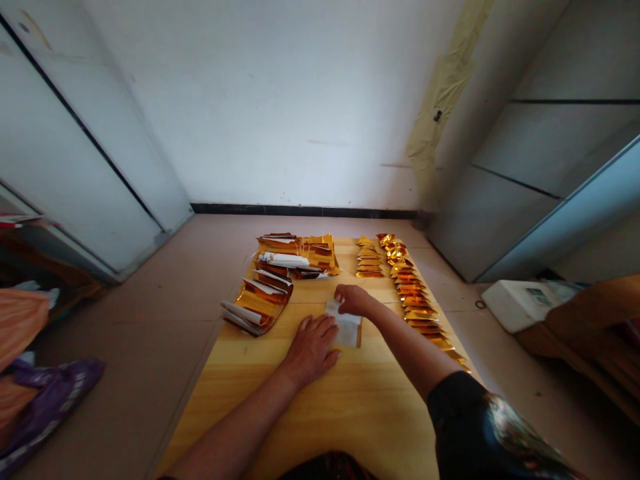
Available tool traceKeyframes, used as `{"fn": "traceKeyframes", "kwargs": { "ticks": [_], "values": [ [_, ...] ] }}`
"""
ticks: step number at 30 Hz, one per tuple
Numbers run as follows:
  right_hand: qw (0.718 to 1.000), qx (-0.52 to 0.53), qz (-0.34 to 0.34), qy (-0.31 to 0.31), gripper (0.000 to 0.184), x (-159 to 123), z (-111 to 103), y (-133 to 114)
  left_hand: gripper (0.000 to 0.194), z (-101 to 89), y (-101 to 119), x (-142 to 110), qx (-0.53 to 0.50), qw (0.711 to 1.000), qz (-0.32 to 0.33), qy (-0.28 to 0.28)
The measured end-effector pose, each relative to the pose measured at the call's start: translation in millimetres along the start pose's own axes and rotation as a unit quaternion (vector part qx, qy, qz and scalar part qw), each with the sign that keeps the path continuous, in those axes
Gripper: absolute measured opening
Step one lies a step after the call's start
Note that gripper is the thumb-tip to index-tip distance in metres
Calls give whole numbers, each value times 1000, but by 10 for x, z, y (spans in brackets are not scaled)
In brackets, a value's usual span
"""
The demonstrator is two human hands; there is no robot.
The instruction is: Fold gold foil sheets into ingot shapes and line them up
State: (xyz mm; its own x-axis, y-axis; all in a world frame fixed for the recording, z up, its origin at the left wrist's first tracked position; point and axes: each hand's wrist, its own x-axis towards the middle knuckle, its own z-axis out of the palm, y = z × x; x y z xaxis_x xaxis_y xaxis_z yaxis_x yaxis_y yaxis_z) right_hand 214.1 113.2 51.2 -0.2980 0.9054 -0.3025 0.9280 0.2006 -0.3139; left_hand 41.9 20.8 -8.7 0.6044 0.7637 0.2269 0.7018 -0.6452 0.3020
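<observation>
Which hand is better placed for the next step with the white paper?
Probably the right hand: it curls over the top edge of the white paper, while the left hand lies flat beside it on the wooden table.

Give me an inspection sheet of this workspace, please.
surface: pale wooden tabletop, standing on a tiled floor.
job's things: white paper sheet under the hands; gold foil folds in stacks and a long row.
clutter: purple plastic bag and orange cloth, left of the table.
hands: left hand flat at the sheet's edge; right hand on its top edge.
cables: small dark loop on the floor, unclear.
surroundings: white wall, white box at right.
</observation>
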Motion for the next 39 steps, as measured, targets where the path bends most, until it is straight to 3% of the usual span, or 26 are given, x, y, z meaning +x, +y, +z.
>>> {"fn": "traceKeyframes", "kwargs": {
  "ticks": [2, 8, 12, 21, 28, 39],
  "values": [
    [1000, 27, 2, -5, 48, 51, -9, 13, 43, 7, -3, -1, 2, 1000, 5, 3],
    [998, 20, -6, -51, 38, 120, -44, -19, 43, 12, -1, -3, 0, 1000, 7, 7],
    [999, -3, -10, -40, 41, 111, -58, -27, 43, 6, -5, -11, 8, 1000, 0, 15],
    [994, -56, -86, -32, 32, 26, -38, -2, 45, -33, 17, -2, 27, 999, -18, 18],
    [982, -133, -130, 40, 30, -182, 130, 5, 44, -71, 42, 6, 23, 999, -12, 28],
    [968, -142, -175, 113, 23, -271, 362, 96, 45, -92, 61, 15, 29, 999, -19, 28]
  ]
}}
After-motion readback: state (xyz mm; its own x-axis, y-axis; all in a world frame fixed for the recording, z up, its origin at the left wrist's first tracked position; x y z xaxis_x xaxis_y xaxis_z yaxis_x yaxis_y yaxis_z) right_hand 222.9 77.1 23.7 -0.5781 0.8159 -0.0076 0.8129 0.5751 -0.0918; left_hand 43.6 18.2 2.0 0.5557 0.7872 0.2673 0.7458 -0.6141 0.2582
